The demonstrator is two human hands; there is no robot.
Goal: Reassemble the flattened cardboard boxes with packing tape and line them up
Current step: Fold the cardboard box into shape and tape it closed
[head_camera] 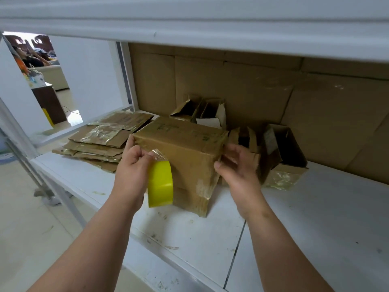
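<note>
Box (185, 157) sits upright on the shelf (294, 218), near its front edge, between both hands. Left hand (134, 163) grip pinches the loose tape end, yellow roll (160, 184) hanging under it, touching box front. Right hand (237, 165) has fingers curled at the box's right corner; looks like it's pinching clear tape there, can't confirm. Risks IMO: free end folds back & sticks to itself or fingers; strip goes on skewed/wrinkled over old tape; box slides w/ pull since nothing pins it down. Around: flat stack (101, 142) to the left, open boxes (282, 152) right & behind, crowding the right hand's room; upper shelf (189, 24) low overhead limits lift.
</note>
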